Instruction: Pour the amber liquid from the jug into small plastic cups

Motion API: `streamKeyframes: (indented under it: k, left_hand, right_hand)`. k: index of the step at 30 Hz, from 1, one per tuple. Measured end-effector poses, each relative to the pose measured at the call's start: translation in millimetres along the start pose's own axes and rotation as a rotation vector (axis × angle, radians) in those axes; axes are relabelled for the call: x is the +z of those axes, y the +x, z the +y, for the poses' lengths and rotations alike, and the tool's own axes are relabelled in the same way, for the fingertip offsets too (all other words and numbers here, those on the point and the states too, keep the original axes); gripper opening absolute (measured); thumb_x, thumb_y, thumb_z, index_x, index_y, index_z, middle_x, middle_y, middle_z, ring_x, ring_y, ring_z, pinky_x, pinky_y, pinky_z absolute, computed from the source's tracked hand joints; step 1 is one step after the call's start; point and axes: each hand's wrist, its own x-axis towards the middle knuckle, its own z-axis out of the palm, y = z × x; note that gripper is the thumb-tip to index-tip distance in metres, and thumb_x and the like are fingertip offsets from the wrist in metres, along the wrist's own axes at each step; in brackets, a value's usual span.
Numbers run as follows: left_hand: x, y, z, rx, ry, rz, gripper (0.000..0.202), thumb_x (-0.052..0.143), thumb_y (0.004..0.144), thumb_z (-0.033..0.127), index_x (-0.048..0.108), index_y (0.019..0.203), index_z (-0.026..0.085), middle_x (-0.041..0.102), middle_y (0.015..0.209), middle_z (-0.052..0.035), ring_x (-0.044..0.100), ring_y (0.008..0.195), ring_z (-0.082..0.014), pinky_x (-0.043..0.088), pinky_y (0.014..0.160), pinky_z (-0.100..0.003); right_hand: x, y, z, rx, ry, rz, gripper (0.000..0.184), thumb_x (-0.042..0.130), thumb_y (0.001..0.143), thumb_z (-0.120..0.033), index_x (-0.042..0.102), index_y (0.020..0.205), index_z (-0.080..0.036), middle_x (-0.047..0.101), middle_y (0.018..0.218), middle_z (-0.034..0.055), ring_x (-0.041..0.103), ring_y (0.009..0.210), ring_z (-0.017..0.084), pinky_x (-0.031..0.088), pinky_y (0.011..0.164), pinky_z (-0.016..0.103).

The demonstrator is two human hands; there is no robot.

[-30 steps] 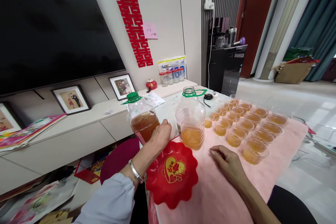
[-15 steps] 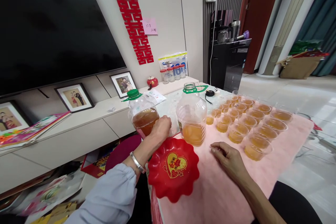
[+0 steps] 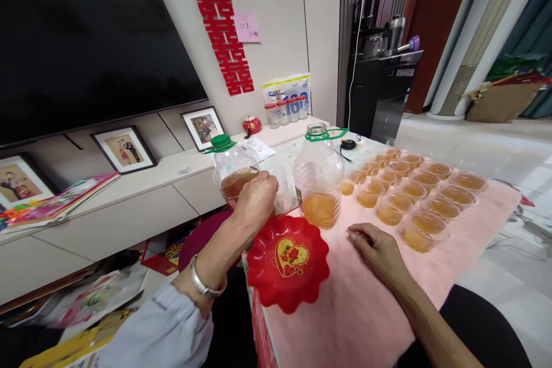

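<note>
My left hand [image 3: 259,200] is closed, fingertips pinched downward between the two jugs and above the red plate; anything in it is hidden. Clear plastic [image 3: 283,191], perhaps cups, shows just beyond it. Behind the hand stands a green-capped plastic jug [image 3: 235,179] of brown liquid. Right of it, an uncapped jug [image 3: 319,207] holds amber liquid. A scalloped red plate [image 3: 263,276] with a gold heart lies at the near left edge. My right hand [image 3: 379,247] rests on the pink cloth [image 3: 345,305], fingers curled loosely together, with nothing seen in them.
Rows of clear cups [image 3: 394,210] with amber liquid cover the cloth's right side. A black tape measure [image 3: 347,144] lies at the far edge. Along the wall, a cabinet [image 3: 190,171] carries framed photos [image 3: 124,149], red-lidded jars [image 3: 282,114] and a red pot [image 3: 251,125].
My left hand has drawn slightly back and its fingers are curled tighter. My right hand keeps its place on the cloth. The view has shifted a little.
</note>
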Motion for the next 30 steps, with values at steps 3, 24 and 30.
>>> streamKeyframes:
  k: [3, 24, 30]
  left_hand:
    - [-4.8, -23.7, -3.1, -0.001, -0.045, -0.005, 0.029, 0.042, 0.103, 0.024, 0.067, 0.111, 0.012, 0.064, 0.117, -0.0095, 0.062, 0.113, -0.0264, 0.047, 0.096, -0.039]
    - [72.5, -96.1, 5.0, 0.015, -0.276, -0.225, 0.034, 0.032, 0.107, 0.029, 0.063, 0.117, 0.021, 0.061, 0.126, -0.004, 0.067, 0.111, -0.0193, 0.055, 0.091, -0.033]
    - [91.5, -108.5, 7.8, 0.089, -0.283, 0.171, 0.035, 0.041, 0.104, 0.03, 0.059, 0.132, 0.02, 0.063, 0.133, -0.009, 0.075, 0.099, -0.0172, 0.065, 0.072, -0.027]
  right_hand:
    - [-0.1, 0.2, 0.3, 0.01, -0.007, -0.005, 0.027, 0.063, 0.099, -0.045, 0.069, 0.108, -0.02, 0.073, 0.106, 0.0036, 0.069, 0.093, 0.017, 0.059, 0.087, 0.04]
    - [-1.8, -1.0, -4.8, -0.016, 0.037, 0.032, 0.029, 0.063, 0.098, -0.046, 0.068, 0.11, -0.02, 0.071, 0.103, 0.0029, 0.067, 0.084, 0.014, 0.059, 0.079, 0.036]
    - [-0.6, 7.3, -12.0, -0.016, 0.149, 0.094, 0.051, 0.07, 0.093, -0.049, 0.059, 0.135, -0.022, 0.068, 0.124, 0.0079, 0.068, 0.101, 0.021, 0.06, 0.088, 0.045]
